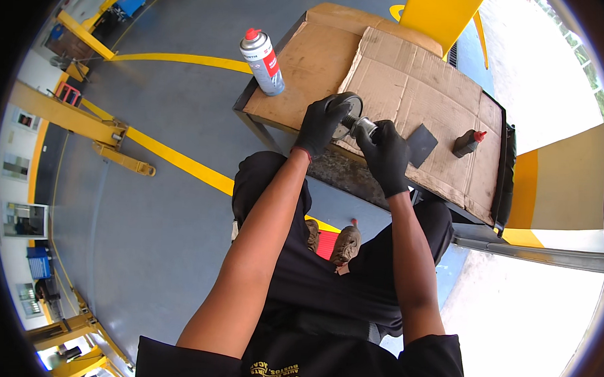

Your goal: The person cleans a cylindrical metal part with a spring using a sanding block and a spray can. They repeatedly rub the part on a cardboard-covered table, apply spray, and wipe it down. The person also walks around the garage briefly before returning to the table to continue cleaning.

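The part looks like metal. On the left is a big, round disc with a dark rim. A short, dark stem sticks out of it, and next to that is a shiny silver end. The left hand holds the disc, and the right hand holds the silver end, by the counter's near edge.

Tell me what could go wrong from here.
The metal part, held between the left hand and right hand near the front edge of the table, might drop if the grip slips. The spray can stands close to the table's left edge, so a bump could tip it off.
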Tool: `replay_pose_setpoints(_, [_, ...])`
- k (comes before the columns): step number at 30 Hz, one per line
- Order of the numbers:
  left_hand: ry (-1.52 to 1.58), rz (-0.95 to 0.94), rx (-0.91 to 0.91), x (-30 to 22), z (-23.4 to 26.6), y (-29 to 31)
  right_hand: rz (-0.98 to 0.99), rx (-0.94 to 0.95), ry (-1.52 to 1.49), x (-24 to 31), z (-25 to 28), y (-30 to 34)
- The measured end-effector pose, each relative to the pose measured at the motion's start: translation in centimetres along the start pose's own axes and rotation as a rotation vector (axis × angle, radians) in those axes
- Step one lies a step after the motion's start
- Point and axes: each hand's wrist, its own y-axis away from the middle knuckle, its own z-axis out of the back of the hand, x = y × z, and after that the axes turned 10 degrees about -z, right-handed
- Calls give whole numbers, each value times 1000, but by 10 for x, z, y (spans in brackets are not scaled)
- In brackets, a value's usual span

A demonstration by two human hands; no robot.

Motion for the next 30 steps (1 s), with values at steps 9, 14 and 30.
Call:
replay_pose_setpoints(9, [-24,46,-26,8,1,-3,327,-46,8,-1,11,-1])
replay_pose_setpoints(14, [10,-1,-35,5,-3,-3,10,48,-73,-20,-11,-12])
replay_pose_setpoints(30, [-117,36,34,2,-13,-2,-61,169,-127,-55,-20,-32])
